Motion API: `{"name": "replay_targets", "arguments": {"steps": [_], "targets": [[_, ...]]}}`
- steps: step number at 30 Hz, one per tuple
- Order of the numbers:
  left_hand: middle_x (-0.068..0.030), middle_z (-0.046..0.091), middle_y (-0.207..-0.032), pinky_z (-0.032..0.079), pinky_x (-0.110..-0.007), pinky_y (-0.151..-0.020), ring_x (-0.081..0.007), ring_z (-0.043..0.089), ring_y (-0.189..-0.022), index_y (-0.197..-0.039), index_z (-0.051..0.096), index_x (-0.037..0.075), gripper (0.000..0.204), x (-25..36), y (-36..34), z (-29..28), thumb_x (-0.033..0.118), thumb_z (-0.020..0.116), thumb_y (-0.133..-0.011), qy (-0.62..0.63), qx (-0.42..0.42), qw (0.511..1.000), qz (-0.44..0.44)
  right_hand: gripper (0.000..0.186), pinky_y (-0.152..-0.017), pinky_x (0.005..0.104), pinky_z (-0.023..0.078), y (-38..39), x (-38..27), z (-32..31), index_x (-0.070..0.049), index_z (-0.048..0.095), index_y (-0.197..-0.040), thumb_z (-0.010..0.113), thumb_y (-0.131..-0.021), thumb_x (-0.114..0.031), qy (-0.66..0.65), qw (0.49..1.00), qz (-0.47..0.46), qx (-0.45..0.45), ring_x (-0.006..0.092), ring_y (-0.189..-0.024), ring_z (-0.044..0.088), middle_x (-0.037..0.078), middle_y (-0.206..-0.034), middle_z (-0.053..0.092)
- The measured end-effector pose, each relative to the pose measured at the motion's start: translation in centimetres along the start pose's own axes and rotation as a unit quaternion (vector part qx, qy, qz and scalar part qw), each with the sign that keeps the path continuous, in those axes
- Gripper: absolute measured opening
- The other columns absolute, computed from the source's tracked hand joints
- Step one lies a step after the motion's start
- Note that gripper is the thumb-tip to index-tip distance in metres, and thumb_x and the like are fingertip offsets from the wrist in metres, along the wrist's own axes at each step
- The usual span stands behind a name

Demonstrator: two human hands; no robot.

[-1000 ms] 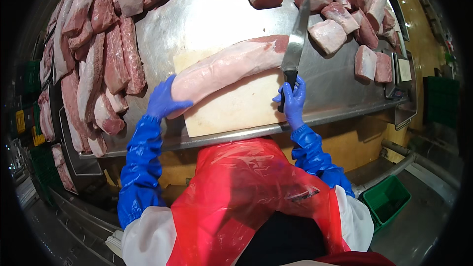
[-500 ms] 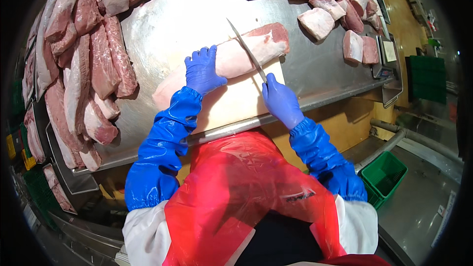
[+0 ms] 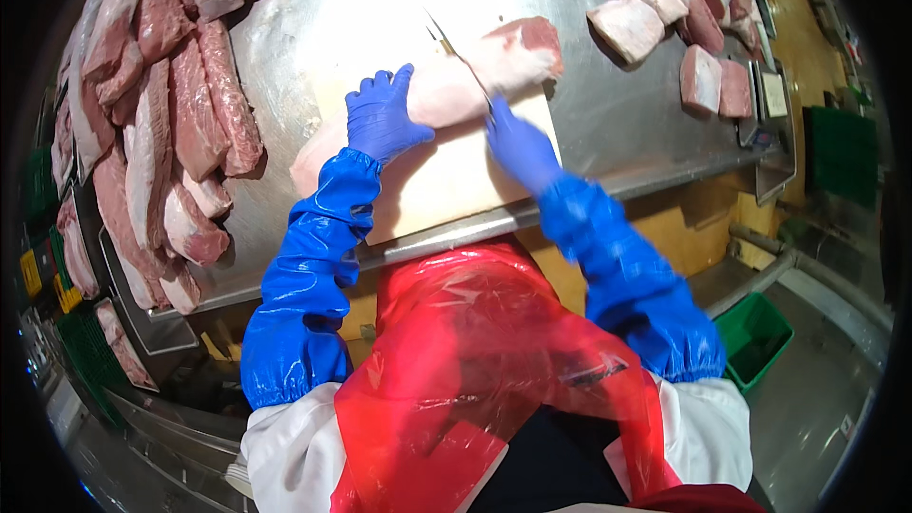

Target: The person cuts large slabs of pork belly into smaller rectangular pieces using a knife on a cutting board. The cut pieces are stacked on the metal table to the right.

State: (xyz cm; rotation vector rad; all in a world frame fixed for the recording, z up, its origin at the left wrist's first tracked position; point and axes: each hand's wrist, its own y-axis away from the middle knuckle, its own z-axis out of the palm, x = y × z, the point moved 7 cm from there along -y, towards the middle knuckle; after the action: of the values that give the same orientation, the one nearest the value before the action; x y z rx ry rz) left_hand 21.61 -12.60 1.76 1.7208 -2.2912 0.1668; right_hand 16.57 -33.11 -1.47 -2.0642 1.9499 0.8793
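Observation:
A long pale pork loin (image 3: 446, 95) lies slantwise on a white cutting board (image 3: 456, 185). Gloved in purple, my left hand (image 3: 385, 122) rests on the middle of the loin with its fingers spread. The handle of a long knife (image 3: 465, 61) is in my right hand (image 3: 522, 147), closed around it at the loin's near side. The blade crosses the loin to the right of my left hand and appears sunk into the meat. Its tip shows beyond the far side.
Long pork loins (image 3: 152, 123) are heaped at the left of the steel table (image 3: 627, 147). Several cut chunks (image 3: 627, 28) lie at the far right, with a small scale-like device (image 3: 763, 135) near them. A green basket (image 3: 757, 342) stands below the table at right.
My right hand has moved forward and left with the knife, whose blade sits lower in the loin. My left hand keeps its place on the meat. The whole view has shifted slightly.

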Motion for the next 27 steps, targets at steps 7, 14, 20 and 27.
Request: {"name": "replay_targets", "arguments": {"steps": [7, 14, 20, 27], "targets": [[-0.0220, 0.029, -0.156, 0.019, -0.059, -0.115, -0.0411, 0.026, -0.145, -0.156, 0.020, 0.010, 0.131, -11.9, 10.3, 0.3, 0.058, 0.084, -0.052, 0.104, -0.070, 0.988, -0.090, 0.024, -0.060, 0.0514, 0.050, 18.3, 3.1, -2.1, -0.006, 0.052, -0.117, 0.056, -0.096, -0.018, 0.012, 0.999, 0.048, 0.015, 0.0448, -0.076, 0.064, 0.025, -0.083, 0.064], [-0.0237, 0.029, -0.155, 0.019, -0.051, -0.118, -0.0404, 0.024, -0.145, -0.153, 0.024, 0.003, 0.120, -11.5, 12.5, -1.5, 0.046, 0.082, -0.056, 0.077, 0.061, 0.995, 0.003, 0.018, -0.064, 0.0560, 0.047, 7.2, -14.7, 3.1, -0.004, 0.048, -0.102, 0.051, -0.097, -0.021, 0.012, 0.997, -0.059, 0.038, 0.0455, -0.072, 0.062, 0.024, -0.076, 0.063], [-0.0234, 0.048, -0.135, 0.035, -0.048, -0.107, -0.0399, 0.047, -0.124, -0.145, 0.038, 0.004, 0.105, -9.8, 12.1, -1.1, 0.038, 0.081, -0.055, 0.082, 0.032, 0.996, 0.023, 0.023, -0.067, 0.0577, 0.047, 9.2, -13.2, 5.8, -0.004, 0.046, -0.109, 0.046, -0.098, -0.024, 0.018, 0.999, 0.009, -0.041, 0.0479, -0.075, 0.062, 0.025, -0.077, 0.065], [-0.0237, 0.057, -0.122, 0.047, -0.045, -0.097, -0.0395, 0.057, -0.111, -0.141, 0.044, 0.003, 0.096, -14.3, 5.8, -2.5, 0.038, 0.077, -0.059, 0.170, 0.069, 0.983, -0.004, 0.027, -0.066, 0.0570, 0.049, 11.2, -8.0, 9.3, -0.005, 0.048, -0.115, 0.049, -0.096, -0.024, -0.014, 0.999, 0.014, -0.043, 0.0486, -0.073, 0.061, 0.027, -0.078, 0.064]]}}
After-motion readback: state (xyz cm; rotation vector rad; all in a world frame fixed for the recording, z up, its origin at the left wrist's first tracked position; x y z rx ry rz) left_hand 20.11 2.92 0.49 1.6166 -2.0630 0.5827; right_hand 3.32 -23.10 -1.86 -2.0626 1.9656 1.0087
